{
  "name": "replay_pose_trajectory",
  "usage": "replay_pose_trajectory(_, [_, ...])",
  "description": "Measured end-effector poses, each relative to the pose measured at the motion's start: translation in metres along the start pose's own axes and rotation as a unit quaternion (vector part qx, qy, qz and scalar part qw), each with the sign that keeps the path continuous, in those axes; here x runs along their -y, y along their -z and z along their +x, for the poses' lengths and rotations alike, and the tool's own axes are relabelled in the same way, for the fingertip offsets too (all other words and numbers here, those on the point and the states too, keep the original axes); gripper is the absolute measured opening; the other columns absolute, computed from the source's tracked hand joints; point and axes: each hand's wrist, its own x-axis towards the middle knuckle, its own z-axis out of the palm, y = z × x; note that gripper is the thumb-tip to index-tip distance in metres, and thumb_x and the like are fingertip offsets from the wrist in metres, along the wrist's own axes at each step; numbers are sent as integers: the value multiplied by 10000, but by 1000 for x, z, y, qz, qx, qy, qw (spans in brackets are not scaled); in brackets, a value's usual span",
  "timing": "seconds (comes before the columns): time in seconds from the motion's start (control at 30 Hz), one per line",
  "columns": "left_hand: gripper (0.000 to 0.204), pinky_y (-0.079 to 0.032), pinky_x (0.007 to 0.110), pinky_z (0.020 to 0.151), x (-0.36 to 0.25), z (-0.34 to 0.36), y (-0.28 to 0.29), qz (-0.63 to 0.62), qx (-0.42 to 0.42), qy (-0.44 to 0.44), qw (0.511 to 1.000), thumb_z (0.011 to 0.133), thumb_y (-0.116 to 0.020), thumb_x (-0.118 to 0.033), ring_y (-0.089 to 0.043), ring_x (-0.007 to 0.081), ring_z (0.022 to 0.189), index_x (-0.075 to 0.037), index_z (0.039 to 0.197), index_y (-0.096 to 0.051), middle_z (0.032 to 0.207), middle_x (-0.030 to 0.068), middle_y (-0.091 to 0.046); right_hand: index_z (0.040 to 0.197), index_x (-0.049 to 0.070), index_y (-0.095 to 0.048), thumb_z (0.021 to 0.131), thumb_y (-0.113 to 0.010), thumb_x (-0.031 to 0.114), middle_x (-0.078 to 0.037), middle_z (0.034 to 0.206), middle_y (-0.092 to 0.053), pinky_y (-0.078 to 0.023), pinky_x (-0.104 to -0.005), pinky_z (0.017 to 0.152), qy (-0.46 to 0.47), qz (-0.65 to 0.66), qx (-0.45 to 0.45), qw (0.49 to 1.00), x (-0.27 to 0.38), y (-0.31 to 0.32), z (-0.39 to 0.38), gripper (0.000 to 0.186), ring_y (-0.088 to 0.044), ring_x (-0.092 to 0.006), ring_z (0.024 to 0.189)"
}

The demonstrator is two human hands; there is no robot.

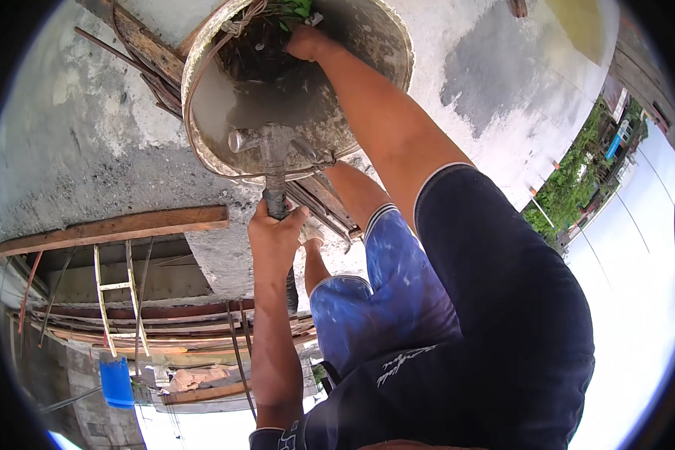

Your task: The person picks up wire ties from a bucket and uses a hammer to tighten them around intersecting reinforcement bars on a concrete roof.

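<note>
1. Nearest, the person's dark short-sleeved shirt [502, 360] fills the right of the view, with blue patterned shorts [382, 307] beside it.
2. The left hand [276, 229] has its grip wrapped firmly around the handle of a hammer [274, 161], pinching it between thumb and curled fingers. The handle looks bound with dark tape towards the hand.
3. The hammer stands across the near edge of a bucket [409, 56], its head over the opening, the round striking face to the left.
4. The right hand [307, 43] reaches down inside the bucket, towards its far side, at a dark clump [259, 56]. Its fingertips are hidden there, so I cannot tell whether that grip is spread or pressed together.
5. Small green leaves [296, 9] show just beside the right hand, and a knotted cord [235, 28] lies at the clump's left.
6. The bucket is crusted with pale splashes, a rusty wire runs along its rim, and greyish matter covers its inside.
7. Around it is a rough grey concrete surface [90, 142]; on the left lie a weathered plank [139, 41] and a long wooden beam [112, 229].
8. Farther off at left are a pale ladder [116, 286] and a blue container [116, 382]; far right, greenery [570, 187] under a bright sky [637, 225].
</note>
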Motion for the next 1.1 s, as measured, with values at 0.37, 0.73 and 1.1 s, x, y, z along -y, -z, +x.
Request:
replay_pose_trajectory(0.37, [222, -377, 234, 380, 0, 30, 17, 56, 39, 14, 998, 799, -752, -95, -467, 67, 454, -44, 922, -573, 610, -4, -536, 1162, 107, -683, 859, -548, 182, -172, 1123, -680, -498, -416, 947, 29, -3, -2, 1000, -17, -9, -47, 340, -629, -378, 1081])
replay_pose_trajectory(0.73, [289, -379, 238, 395, 5, 47, 21, 70, 75, 6, 995, 799, -774, -136, -478, 69, 469, 3, 977, -593, 599, 0, -549, 1091, 132, -725, 866, -546, 194, -158, 1191, -665, -521, -433, 934, -44, -13, -51, 998, 14, 7, 15, 294, -626, -328, 1131])
replay_pose_trajectory(1.1, [280, -393, 224, 386, 4, 46, 23, 74, 66, 27, 995, 797, -765, -101, -488, 70, 460, -2, 997, -596, 618, 13, -560, 1072, 89, -682, 887, -589, 270, -169, 1068, -693, -506, -421, 928, 93, -103, -89, 986, -5, -20, -47, 275, -647, -334, 1048])
